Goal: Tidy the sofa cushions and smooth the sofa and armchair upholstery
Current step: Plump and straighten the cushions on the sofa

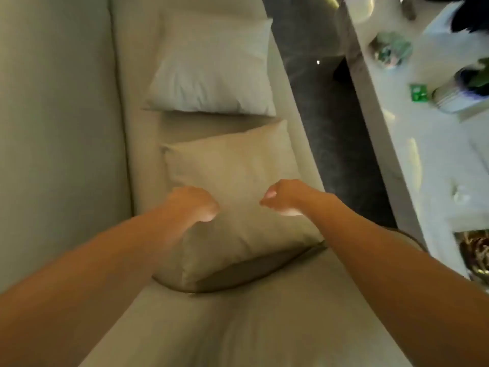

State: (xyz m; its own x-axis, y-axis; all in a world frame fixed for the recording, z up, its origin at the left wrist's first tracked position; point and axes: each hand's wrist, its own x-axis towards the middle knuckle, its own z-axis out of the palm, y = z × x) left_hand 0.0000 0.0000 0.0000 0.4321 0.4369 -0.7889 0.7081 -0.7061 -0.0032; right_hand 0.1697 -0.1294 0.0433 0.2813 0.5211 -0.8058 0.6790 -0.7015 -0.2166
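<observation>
A beige cushion lies flat on the sofa seat, its near corner raised. My left hand rests on the cushion's near left part with the fingers curled under. My right hand hovers over or touches its right side, fingers curled into a loose fist. Neither hand visibly grips the fabric. Farther along the seat lies a white cushion, creased. The sofa backrest runs along the left.
To the right of the sofa a dark strip of floor separates it from a pale marble table. On the table stand a potted plant, a small green item and a glass ornament.
</observation>
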